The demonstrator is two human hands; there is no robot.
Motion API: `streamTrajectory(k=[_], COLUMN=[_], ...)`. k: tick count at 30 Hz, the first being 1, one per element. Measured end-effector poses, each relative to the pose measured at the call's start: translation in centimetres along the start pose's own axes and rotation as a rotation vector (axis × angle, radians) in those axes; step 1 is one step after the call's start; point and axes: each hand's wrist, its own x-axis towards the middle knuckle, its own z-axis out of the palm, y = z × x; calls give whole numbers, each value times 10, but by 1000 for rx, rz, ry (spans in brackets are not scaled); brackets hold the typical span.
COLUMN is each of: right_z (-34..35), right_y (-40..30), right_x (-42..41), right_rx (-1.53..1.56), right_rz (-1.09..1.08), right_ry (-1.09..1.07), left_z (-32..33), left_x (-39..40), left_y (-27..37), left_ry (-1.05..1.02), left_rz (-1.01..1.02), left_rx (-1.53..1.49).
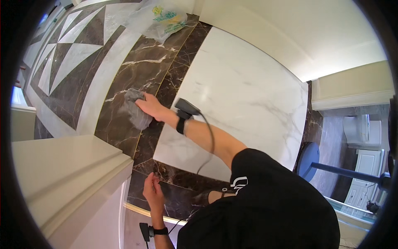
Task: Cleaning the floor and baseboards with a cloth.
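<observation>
My right hand [152, 107] grips a crumpled grey cloth [136, 115] and presses it on the dark brown marble floor band [146, 68]. The cloth is blurred, and its lower end spreads loosely over the floor. My left hand [154, 190] hovers near the corner of the cream door frame, over dark marble, with loosely bent fingers and nothing in it. Each wrist bears a black strap with a small black device and a cable. To the right of the cloth lies a white marble tile [245, 90].
A clear plastic bag [164, 20] with printing lies on the floor at the top. A cream wall panel [77, 174] juts in at lower left. Right of me are a blue-grey round base with a pole [307, 162] and, beyond a doorway, a toilet [362, 130] and a white cabinet [363, 177].
</observation>
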Motion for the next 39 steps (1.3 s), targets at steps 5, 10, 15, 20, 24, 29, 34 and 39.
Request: streamTrajectory(k=[5, 10, 15, 20, 24, 29, 34, 39], right_z=[-106, -193, -175, -173, -240, -382, -300, -96], right_y=[-11, 36, 32, 68, 64, 157, 119, 48], right_x=[-87, -162, -202, -190, -239, -333, -244, -113], right_rx=[967, -518, -871, -1103, -902, -949, -1071, -905], right_rz=[351, 146, -158, -225, -118, 746, 491, -104], right_ry=[-463, -87, 50, 36, 323, 700, 569, 357], left_z=[-3, 13, 21, 24, 13, 13, 10, 13], left_x=[2, 7, 25, 25, 10, 1, -13, -21], left_y=[-11, -6, 12, 18, 5, -11, -12, -12], left_ry=[-20, -80, -147, -145, -134, -134, -156, -125], left_rz=[-45, -92, 52, 61, -21, -13, -51, -54], left_rx=[-37, -61, -67, -51, -17, -8, -15, -29])
